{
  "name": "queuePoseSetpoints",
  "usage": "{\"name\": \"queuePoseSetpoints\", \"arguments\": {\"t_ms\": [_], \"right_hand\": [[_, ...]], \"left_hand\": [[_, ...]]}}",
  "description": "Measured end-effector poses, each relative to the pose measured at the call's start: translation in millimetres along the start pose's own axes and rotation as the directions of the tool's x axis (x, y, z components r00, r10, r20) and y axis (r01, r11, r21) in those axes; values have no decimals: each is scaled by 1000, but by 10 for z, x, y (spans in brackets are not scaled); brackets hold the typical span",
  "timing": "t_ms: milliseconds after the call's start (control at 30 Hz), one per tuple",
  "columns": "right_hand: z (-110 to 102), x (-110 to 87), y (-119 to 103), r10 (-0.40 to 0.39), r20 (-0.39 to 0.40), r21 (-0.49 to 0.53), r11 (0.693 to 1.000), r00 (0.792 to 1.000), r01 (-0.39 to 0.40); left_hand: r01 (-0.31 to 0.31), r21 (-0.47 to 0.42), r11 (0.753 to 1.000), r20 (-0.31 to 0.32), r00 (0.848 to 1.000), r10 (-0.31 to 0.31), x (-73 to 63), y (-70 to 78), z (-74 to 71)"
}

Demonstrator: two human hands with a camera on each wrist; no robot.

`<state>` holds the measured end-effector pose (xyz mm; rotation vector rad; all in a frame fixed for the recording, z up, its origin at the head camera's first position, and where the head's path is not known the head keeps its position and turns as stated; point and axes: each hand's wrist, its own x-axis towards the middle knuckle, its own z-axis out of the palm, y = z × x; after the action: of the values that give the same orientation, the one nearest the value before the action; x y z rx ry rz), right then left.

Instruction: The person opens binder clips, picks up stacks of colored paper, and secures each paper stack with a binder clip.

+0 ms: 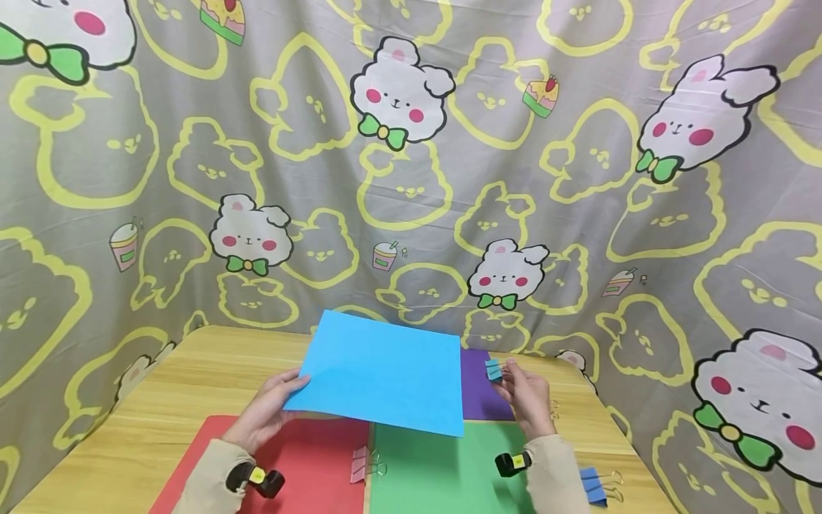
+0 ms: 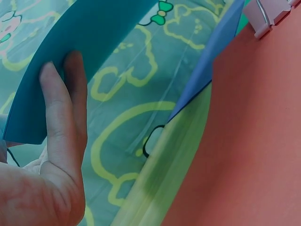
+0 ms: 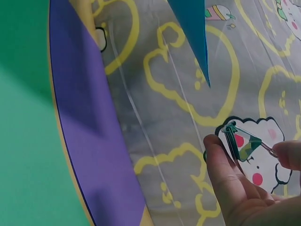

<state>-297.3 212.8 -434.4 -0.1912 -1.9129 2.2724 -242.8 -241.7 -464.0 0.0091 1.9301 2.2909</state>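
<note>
A red sheet (image 1: 308, 471) and a green sheet (image 1: 443, 471) lie on the counter (image 1: 141, 442). Above it, the left hand (image 1: 266, 410) grips a blue sheet (image 1: 385, 371) by its edge; the right hand (image 1: 529, 400) pinches a teal clip (image 1: 493, 370), apart from the sheet.

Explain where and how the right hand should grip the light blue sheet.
Pinch the light blue sheet by its free right edge, probably from the right: it is raised, and the left hand holds the opposite edge. The right hand holds a teal binder clip.

Purple sheet (image 1: 488, 396) partly hidden behind blue sheet (image 1: 385, 375), red sheet (image 1: 315, 464) and green sheet (image 1: 443, 475) cut off below
</note>
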Motion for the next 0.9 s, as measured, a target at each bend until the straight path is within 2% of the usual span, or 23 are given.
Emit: {"name": "queuePoseSetpoints", "arguments": {"t_ms": [433,567,800,900], "right_hand": [[187,-53,77,29,25,92,995,999,-31],[236,-85,87,46,40,104,993,998,-49],[306,-152,71,57,51,122,991,997,-62],[335,-169,73,56,65,134,989,996,-65]], "left_hand": [[-19,20,1000,20,1000,18,-23,-27,99],[-15,15,1000,33,999,15,-21,-26,109],[2,-12,1000,14,1000,-1,5,-23,108],[-5,2,1000,28,1000,5,3,-28,110]]}}
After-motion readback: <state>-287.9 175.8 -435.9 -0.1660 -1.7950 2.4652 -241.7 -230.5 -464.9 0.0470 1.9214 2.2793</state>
